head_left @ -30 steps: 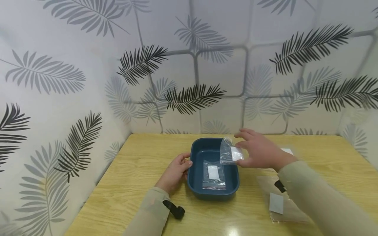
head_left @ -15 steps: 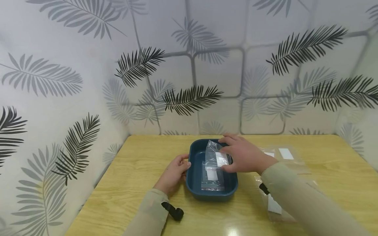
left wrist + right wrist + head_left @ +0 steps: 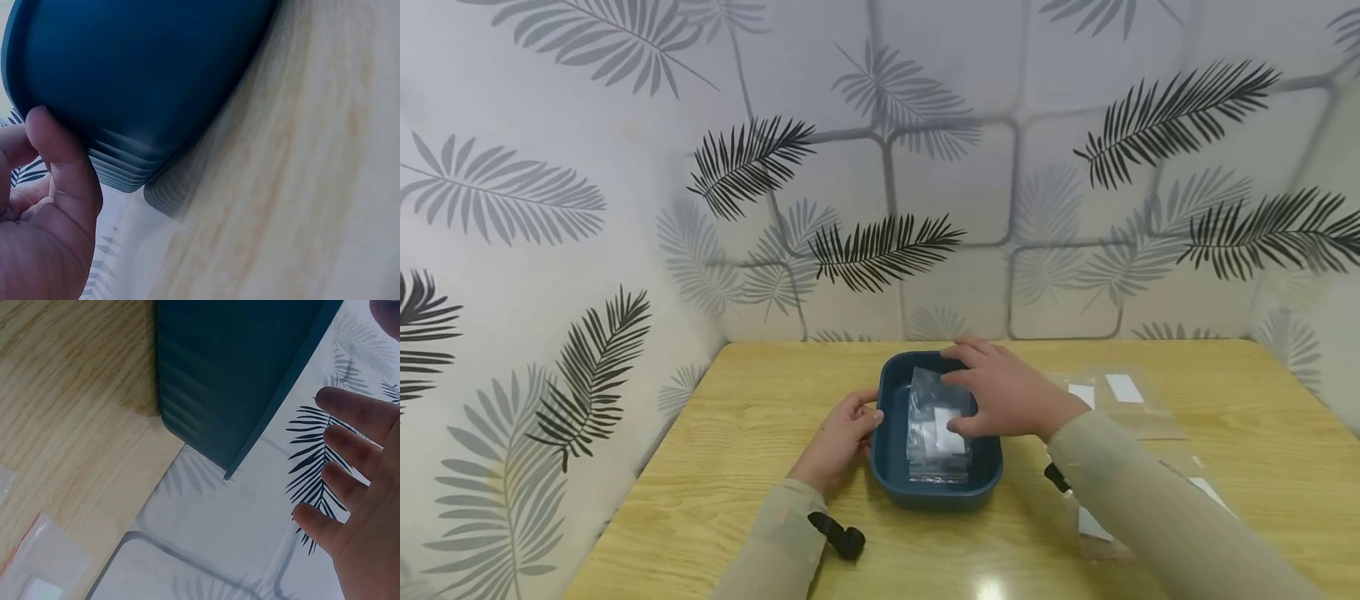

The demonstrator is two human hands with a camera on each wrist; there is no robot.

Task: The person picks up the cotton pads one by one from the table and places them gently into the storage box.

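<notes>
lower centre: left hand [image 3: 848, 431] grips bin [image 3: 936, 498], right hand [image 3: 1006, 393] looks released but so close lifting could drag top bag [image 3: 929, 397].

on the table [image 3: 760, 375] sits a tub [image 3: 936, 497], bags [image 3: 936, 396] inside it, the person's left hand [image 3: 842, 433] at its left side, right hand [image 3: 1011, 396] over its right; more bags [image 3: 1157, 421] lie rightward, the wall [image 3: 955, 183] behind.
</notes>
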